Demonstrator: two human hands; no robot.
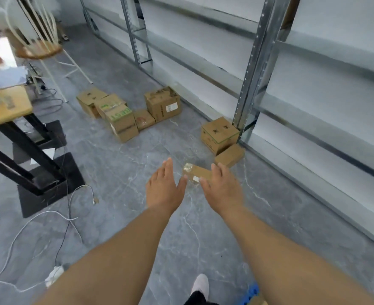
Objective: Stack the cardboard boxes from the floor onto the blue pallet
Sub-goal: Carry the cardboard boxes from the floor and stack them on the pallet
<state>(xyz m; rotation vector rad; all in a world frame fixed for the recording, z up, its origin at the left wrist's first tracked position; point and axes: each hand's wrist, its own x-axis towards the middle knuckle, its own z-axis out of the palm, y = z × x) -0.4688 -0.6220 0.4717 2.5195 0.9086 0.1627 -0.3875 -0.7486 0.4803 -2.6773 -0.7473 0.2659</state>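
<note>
Left hand [164,186] & right hand [222,187] – fingers straight, grasping nothing, flanking small taped box [196,173] on floor [115,168]

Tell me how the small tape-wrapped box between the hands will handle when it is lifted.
The small tape-wrapped box looks light, being much smaller than the other boxes. Its glossy tape may feel slippery. It lies flat and low on the floor, so it should slide rather than tip. Left hand and right hand are open.

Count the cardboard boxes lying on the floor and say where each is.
7. Four clustered mid-floor: rear-left box, green-printed box, small low box, tall labelled box. Two by the metal shelving post: large, flat. One small taped box between the hands. More may be hidden.
</note>
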